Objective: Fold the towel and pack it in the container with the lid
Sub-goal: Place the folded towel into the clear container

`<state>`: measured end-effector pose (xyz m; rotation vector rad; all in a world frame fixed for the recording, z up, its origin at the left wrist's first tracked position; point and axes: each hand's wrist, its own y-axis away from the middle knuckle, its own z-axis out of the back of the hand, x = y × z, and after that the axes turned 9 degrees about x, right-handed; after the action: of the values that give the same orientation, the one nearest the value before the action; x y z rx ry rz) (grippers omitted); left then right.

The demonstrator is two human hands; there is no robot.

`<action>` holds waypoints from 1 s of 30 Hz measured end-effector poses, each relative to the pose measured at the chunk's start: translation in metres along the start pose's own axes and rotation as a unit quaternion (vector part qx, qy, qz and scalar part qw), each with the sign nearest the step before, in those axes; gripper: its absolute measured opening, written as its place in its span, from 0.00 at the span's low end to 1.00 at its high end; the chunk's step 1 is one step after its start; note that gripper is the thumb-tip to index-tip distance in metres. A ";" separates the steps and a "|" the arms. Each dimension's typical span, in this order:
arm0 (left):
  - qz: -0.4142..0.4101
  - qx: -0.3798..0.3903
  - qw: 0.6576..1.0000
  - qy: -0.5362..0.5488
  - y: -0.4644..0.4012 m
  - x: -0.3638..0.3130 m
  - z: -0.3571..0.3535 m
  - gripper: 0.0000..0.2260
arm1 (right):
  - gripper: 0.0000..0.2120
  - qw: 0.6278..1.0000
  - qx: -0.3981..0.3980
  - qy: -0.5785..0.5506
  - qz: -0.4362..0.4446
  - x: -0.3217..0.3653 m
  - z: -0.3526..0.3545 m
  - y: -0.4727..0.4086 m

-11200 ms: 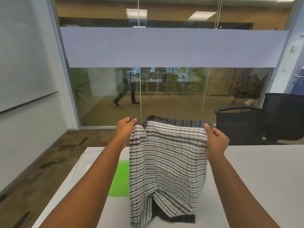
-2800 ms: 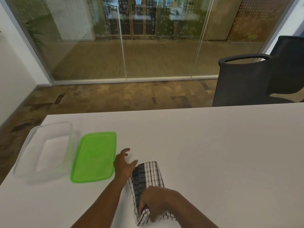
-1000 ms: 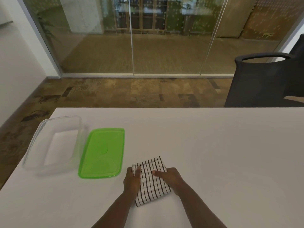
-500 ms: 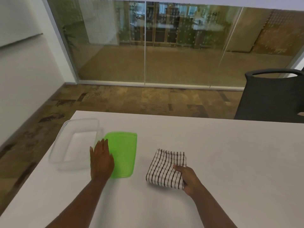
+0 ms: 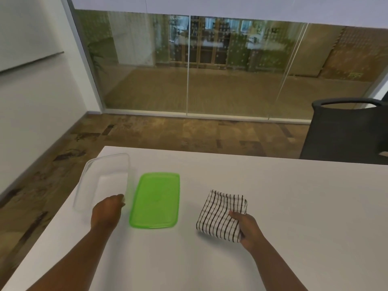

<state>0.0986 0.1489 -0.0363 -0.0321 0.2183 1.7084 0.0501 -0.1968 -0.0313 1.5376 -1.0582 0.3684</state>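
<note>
the right hand (image 5: 248,227) pinched the folded towel (image 5: 221,215) to carry it; the left hand (image 5: 107,213) gripped the box (image 5: 105,179) rim to steady it.

A white table (image 5: 273,196) carried 3 things: a clear container (image 5: 105,181) at the far left, a green lid (image 5: 155,200) just beside it, and a folded striped towel (image 5: 220,215) further right.

The towel (image 5: 222,215), hanging open between both hands eleven seconds ago, now lies folded small to the right of the green lid (image 5: 155,200), gripped at its near right corner by the right hand (image 5: 247,228). The left hand (image 5: 106,213) has left it and now grasps the near rim of the clear container (image 5: 105,181), left of the lid.
</note>
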 end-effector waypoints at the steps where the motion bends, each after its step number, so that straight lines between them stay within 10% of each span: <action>1: -0.003 -0.008 1.000 0.001 0.001 -0.004 0.004 0.06 | 0.16 1.000 -0.005 -0.001 0.005 0.001 0.000 0.002; 15: -0.266 -0.052 0.962 -0.016 0.065 -0.140 0.034 0.13 | 0.17 0.977 -0.140 -0.041 0.154 0.031 0.019 0.035; 30: -0.382 0.130 0.910 -0.096 0.120 -0.222 -0.045 0.08 | 0.17 0.965 -0.133 -0.027 0.223 0.065 0.044 0.047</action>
<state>0.0097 -0.0911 -0.0328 0.2229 0.2433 0.8813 0.0343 -0.2595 0.0338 1.0693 -1.4380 0.4706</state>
